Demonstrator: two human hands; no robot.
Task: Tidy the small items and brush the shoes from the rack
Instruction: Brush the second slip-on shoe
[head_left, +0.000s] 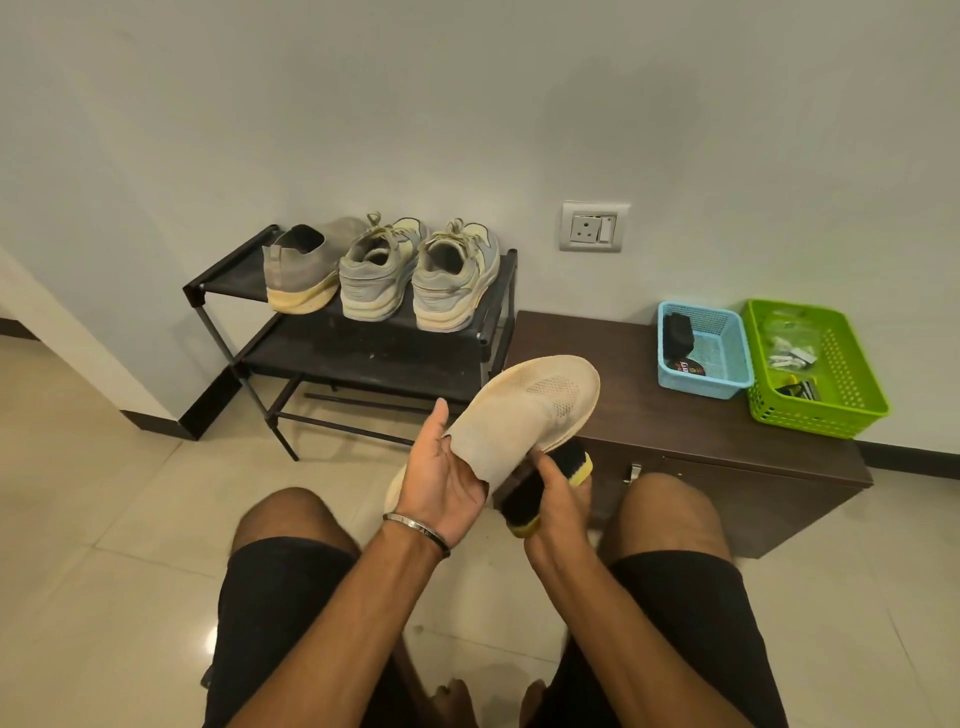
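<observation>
Left hand (447, 483) grips the shoe (519, 415); right hand (550, 493) clutches the brush (550, 483) under it (short strokes toward the toe, I'd say).

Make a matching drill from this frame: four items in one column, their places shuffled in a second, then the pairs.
Items
1. beige knit slip-on shoe
2. black brush with yellow ends
3. pair of grey lace-up sneakers
4. blue plastic basket

Places
A. top shelf of the black metal rack
B. gripped in the right hand
C. on the dark wooden cabinet
D. held in the left hand

Pairs: 1-D, 2-B, 3-A, 4-C
</observation>
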